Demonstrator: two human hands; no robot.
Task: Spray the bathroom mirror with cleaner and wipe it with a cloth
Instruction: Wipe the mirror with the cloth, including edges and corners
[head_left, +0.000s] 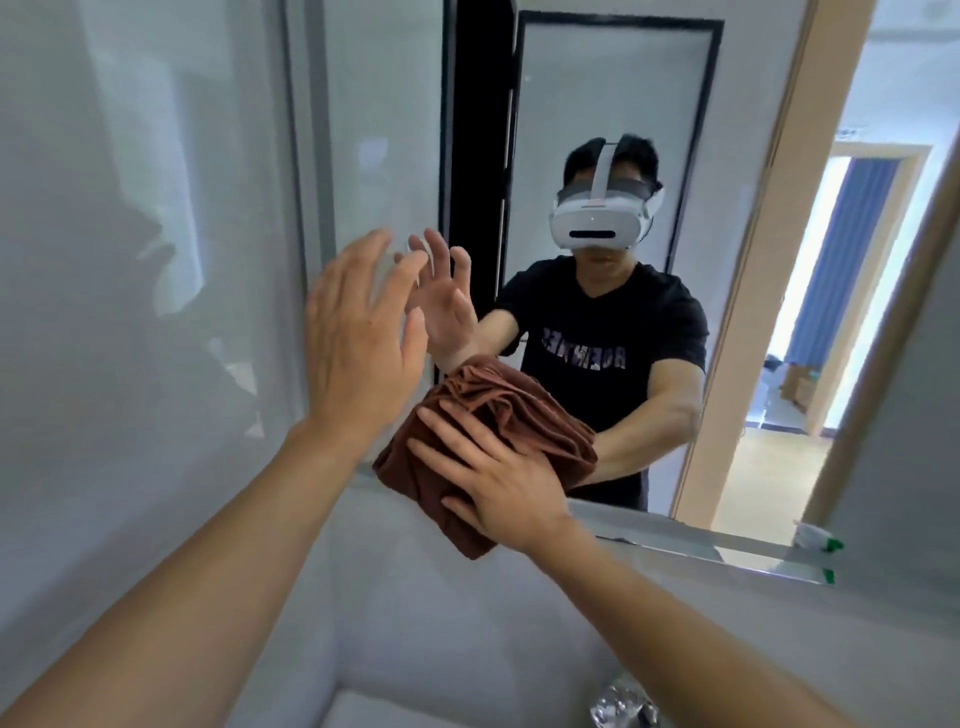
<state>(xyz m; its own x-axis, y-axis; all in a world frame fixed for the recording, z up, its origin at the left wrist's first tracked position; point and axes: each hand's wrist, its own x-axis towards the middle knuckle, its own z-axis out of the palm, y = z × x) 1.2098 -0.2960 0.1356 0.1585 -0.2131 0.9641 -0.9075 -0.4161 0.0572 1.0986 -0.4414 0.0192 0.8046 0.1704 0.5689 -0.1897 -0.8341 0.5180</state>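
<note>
Pressing the soft, light cloth (bunched, mid-frame) flat-fingered with the right hand on the slick, breakable mirror looks right to me, left hand open, fingers spread alongside.

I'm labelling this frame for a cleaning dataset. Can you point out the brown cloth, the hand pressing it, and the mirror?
brown cloth (498, 415): head view, on its bunched folds.
right hand (493, 483): head view, back of the hand.
mirror (597, 88): head view, bare glass, upper part.

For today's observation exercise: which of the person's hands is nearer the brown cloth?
Right. The right hand presses flat on the brown cloth against the mirror; the left hand is raised open above and left, apart from it.
</note>
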